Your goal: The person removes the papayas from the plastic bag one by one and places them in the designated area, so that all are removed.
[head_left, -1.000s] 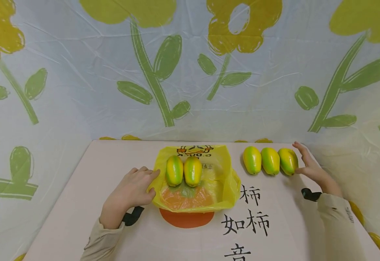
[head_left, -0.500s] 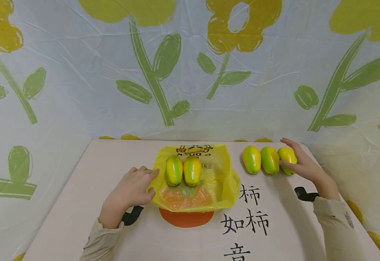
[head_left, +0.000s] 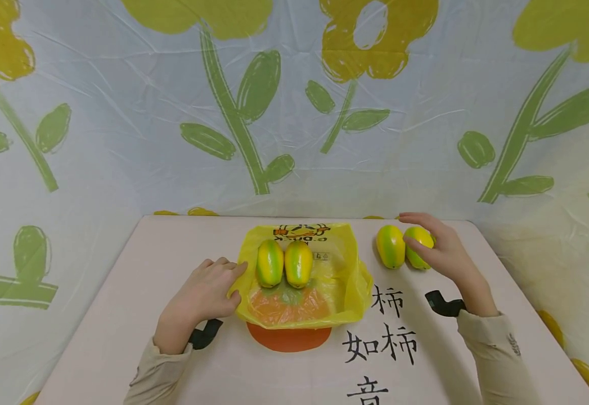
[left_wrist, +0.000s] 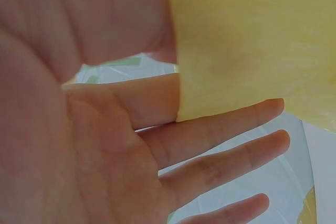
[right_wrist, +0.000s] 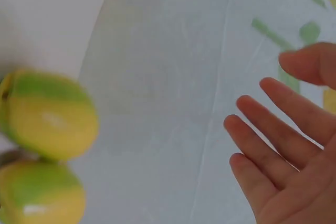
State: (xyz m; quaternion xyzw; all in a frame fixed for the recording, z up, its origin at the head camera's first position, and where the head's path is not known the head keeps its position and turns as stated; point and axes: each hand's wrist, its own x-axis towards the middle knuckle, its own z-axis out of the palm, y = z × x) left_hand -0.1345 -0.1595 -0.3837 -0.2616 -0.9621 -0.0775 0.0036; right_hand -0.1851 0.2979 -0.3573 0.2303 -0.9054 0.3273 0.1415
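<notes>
My left hand (head_left: pixel 205 289) touches the left edge of a yellow plastic bag (head_left: pixel 332 270), which lies flat with a printed duck on it. In the left wrist view the bag (left_wrist: pixel 252 40) covers the ends of the thumb and index finger; the other fingers (left_wrist: pixel 226 171) stretch out straight. Two yellow-green papayas, a left one (head_left: pixel 270 264) and a right one (head_left: pixel 299 264), lie side by side on the bag. My right hand (head_left: pixel 441 247) is over the row at the right, fingers extended and holding nothing. A papaya (head_left: pixel 390 247) and its neighbour (head_left: pixel 417 239) show there; the hand hides the third.
The pale table (head_left: pixel 172 247) bears black brush characters (head_left: pixel 385 337) and an orange printed shape (head_left: pixel 289 340). A flower-patterned cloth (head_left: pixel 294 140) stands behind the table and along its sides.
My right hand has moved left along the row, from the outer end to over the inner papayas. Neither the left hand, the bag nor the papayas have visibly moved.
</notes>
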